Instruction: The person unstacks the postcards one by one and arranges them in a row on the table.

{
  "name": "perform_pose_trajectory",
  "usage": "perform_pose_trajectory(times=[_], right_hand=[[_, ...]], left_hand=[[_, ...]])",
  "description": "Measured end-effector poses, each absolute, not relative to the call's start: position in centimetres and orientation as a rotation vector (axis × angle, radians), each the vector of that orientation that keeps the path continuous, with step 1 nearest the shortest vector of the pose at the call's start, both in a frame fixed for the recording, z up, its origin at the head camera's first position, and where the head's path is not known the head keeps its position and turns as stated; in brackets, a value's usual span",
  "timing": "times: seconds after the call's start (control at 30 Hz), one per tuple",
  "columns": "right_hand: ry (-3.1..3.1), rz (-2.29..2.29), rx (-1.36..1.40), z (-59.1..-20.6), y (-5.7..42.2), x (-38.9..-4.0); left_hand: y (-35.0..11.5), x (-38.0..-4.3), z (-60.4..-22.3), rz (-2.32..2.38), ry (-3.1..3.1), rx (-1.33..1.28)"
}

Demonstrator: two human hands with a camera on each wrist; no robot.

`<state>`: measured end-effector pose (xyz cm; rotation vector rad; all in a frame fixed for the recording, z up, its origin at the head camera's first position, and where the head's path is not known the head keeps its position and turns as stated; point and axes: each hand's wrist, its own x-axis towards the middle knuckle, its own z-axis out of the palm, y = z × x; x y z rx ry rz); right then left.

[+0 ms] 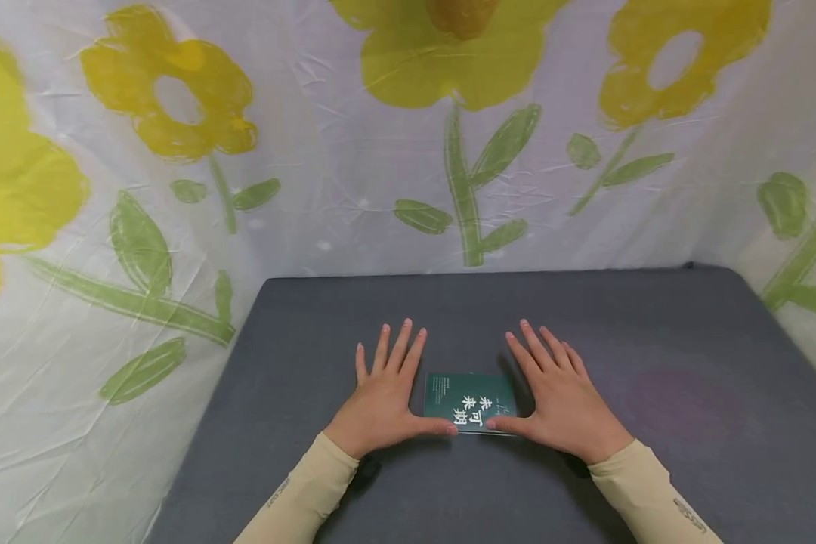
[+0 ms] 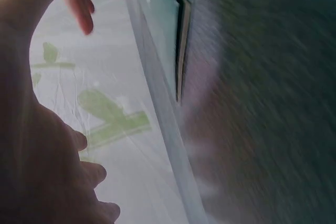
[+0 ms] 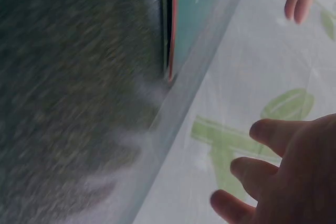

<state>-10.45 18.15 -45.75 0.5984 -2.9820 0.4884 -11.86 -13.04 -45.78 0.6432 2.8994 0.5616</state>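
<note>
A small green book (image 1: pixel 450 394) with white Chinese characters on its cover lies on the dark grey table. My left hand (image 1: pixel 384 400) is at its left side, fingers spread and straight, with the thumb stretched along the near edge. On the other side, my right hand (image 1: pixel 563 402) has its fingers spread too, its thumb over the near right corner of the cover. Whether the thumbs touch the book or hover over it, I cannot tell. Both wrist views show the layered edge of the book (image 2: pixel 169 30), and neither hand is curled round it.
The dark grey tabletop (image 1: pixel 353 302) has rounded far corners. A white cloth (image 1: pixel 353 181) printed with yellow flowers and green stems hangs behind the table and along its sides. A faint reddish patch (image 1: pixel 680 404) shows on the right of the tabletop.
</note>
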Motion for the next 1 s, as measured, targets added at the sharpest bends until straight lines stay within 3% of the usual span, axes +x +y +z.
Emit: perform_pose_trajectory(times=[0.5,1.0], right_hand=[[-2.963,0.560,0.782,-46.6,17.3,-11.1],[-2.980,0.618,0.907,-47.4,16.6,-11.1]], left_hand=[[-11.7,-13.0,-46.4,0.522,2.861,0.948],[-11.8,-13.2,-47.0,0.556,2.690,0.950]])
